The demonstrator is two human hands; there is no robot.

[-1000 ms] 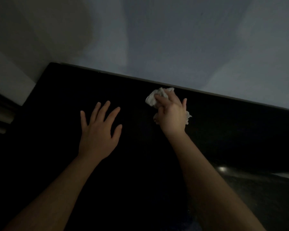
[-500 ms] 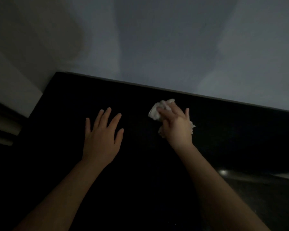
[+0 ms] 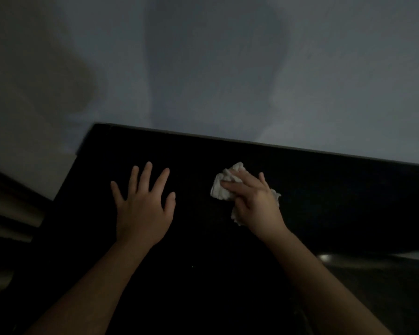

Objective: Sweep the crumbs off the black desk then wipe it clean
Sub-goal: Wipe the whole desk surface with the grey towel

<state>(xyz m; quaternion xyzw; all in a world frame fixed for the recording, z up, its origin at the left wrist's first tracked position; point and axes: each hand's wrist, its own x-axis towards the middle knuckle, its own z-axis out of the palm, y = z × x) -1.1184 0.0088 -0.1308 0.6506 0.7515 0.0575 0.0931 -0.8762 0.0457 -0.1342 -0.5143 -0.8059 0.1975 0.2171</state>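
Head camera looks down on two bare hands over the black desk [image 3: 324, 194]. The left hand [image 3: 143, 209] lies flat on the desk top, palm down. Its fingers are straight and spread wide, and it holds nothing. The right hand [image 3: 254, 201] is near the back edge of the desk, a little way to the right of the left hand. It is closed over a crumpled white tissue [image 3: 221, 189] and pushes it down on the desk top. One finger lies long across the top of the wad and the others bend over it. The thumb is hidden, so I cannot tell where it sits.

The tissue is soft and wrinkly, all bunched up into a lump. Bits of it stick out in front of the fingers, at the right side of the hand and under the palm.

The desk top is smooth, flat and very dark, with a straight thin back edge. One tiny pale speck [image 3: 192, 266] sits on the desk between the two arms - too small to tell what it is.

Behind the desk stands a plain grey wall [image 3: 228, 68] with big soft shadows on it. Left of the desk are pale and dark stripes [image 3: 10, 206] - I cannot tell what they are. The room is dim.
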